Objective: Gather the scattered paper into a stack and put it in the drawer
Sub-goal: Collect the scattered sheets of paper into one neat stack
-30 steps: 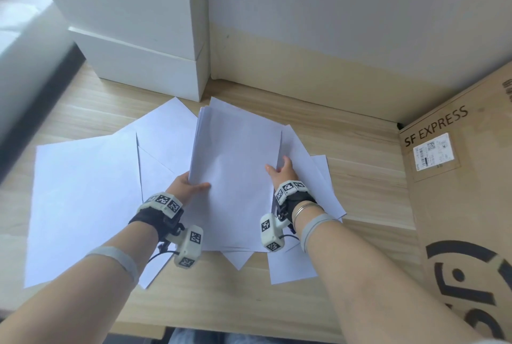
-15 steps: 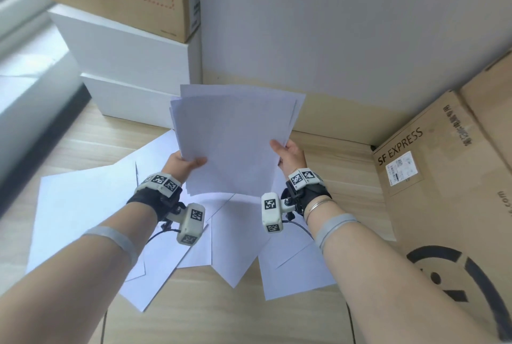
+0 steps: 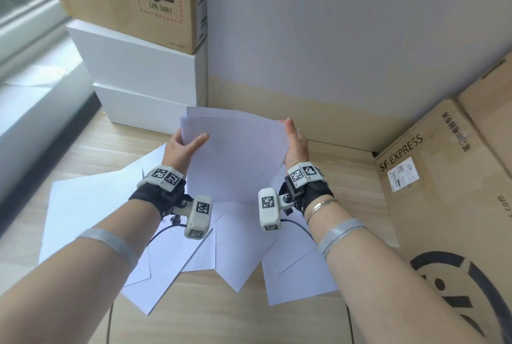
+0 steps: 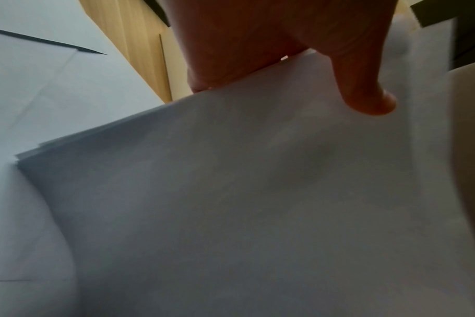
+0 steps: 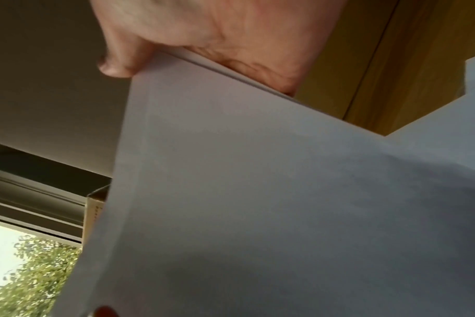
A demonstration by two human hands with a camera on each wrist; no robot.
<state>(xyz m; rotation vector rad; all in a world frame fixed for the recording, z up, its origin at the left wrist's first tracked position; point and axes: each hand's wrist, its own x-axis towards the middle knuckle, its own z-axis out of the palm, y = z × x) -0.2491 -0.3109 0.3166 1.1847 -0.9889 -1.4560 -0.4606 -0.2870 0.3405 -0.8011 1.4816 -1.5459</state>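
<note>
While stack [image 3: 235, 155] up: loose sheets [image 3: 91, 205] below.

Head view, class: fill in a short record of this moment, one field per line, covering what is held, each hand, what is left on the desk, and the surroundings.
held: a bundle of white sheets, lifted off the desk, edges not yet squared
left hand: grips the bundle's left edge, thumb on the front
right hand: holds the right edge, fingers hidden behind it
left on the desk: loose sheets overlapping on the wooden desk
surroundings: white boxes at back left, SF EXPRESS carton at right
drawer: not in view
</note>
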